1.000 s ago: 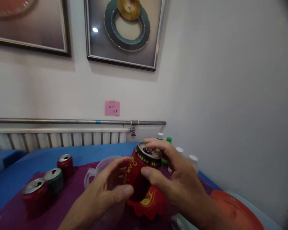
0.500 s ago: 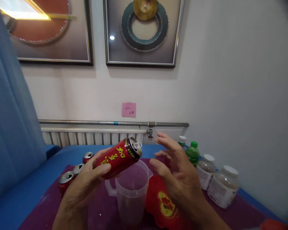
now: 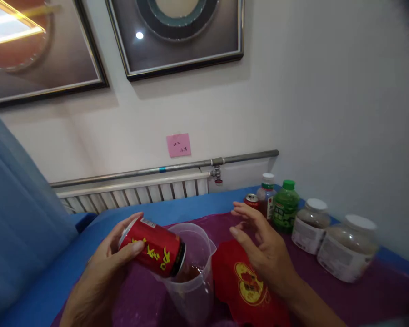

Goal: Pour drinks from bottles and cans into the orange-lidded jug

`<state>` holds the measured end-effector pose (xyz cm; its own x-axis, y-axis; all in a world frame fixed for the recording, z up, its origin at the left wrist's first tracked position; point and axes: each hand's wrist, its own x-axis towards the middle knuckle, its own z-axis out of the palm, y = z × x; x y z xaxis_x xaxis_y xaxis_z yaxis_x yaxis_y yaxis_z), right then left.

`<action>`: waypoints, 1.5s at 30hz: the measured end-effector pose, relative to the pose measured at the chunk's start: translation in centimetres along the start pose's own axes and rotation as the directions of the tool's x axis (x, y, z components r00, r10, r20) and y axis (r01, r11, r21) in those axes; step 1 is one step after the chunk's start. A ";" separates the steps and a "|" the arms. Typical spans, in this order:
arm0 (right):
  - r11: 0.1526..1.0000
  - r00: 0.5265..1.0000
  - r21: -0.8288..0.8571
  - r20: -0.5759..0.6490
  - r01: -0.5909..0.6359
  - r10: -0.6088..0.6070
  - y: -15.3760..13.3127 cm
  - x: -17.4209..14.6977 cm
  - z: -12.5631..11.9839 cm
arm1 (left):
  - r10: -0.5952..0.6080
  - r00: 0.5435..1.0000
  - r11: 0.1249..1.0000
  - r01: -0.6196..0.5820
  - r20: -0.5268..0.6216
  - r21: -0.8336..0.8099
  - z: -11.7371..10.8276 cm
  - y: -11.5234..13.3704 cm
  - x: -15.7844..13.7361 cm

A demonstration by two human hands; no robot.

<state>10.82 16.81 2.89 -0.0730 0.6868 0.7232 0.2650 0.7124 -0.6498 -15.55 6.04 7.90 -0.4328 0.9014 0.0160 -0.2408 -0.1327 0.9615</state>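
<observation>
A red drink can (image 3: 152, 247) with yellow characters is in my left hand (image 3: 105, 268), fingers and thumb wrapped round it. The can is tipped downward to the right, its dark top end over the mouth of a clear plastic pitcher (image 3: 196, 295). Brown liquid shows inside the pitcher, below the can's end. To the right, my right hand (image 3: 264, 250) hovers with fingers apart and nothing in it. Below that hand lies a flat red piece (image 3: 228, 277) with a yellow printed emblem; what it is I cannot tell.
At right stand another red can (image 3: 251, 200), a white-capped bottle (image 3: 266, 195), a green bottle (image 3: 285, 206) and two white-lidded jars (image 3: 311, 225). Purple sheeting (image 3: 139, 299) covers part of the blue surface (image 3: 150, 212). A blue curtain (image 3: 17, 218) hangs at left; a radiator (image 3: 150, 193) is behind.
My left hand has tipped the can from mouth-up to mouth-down over the pitcher. My right hand stays open. The view has tilted, and the cans at left are out of sight.
</observation>
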 end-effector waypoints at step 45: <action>0.960 0.873 0.107 0.400 0.258 -0.279 -1.3 -2.4 1.2 | 0.467 0.832 0.873 -0.381 -0.300 0.304 6.1 -1.2 -1.8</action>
<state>9.46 14.45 1.74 -0.5221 0.4584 0.7193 0.1329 0.8767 -0.4623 -9.23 7.07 8.38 -0.7333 0.5638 0.3799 0.2184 -0.3338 0.9170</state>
